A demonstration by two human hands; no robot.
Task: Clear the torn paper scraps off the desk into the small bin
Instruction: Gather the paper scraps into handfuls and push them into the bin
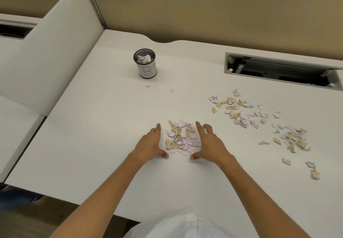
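Observation:
A heap of torn white and tan paper scraps (181,137) lies on the white desk (104,118) between my two hands. My left hand (150,144) rests on its edge just left of the heap, fingers straight, holding nothing. My right hand (208,143) cups the heap's right side with fingers spread. The small black mesh bin (145,63), wrapped in a white label, stands at the back left and has a few scraps inside. More scraps (239,110) lie scattered to the right, and another loose group (292,138) sits farther right.
Two tiny scraps (148,86) lie just in front of the bin. An open cable hatch (278,70) is cut into the desk at the back right. A white divider panel (55,48) rises on the left. The desk's near edge runs under my forearms.

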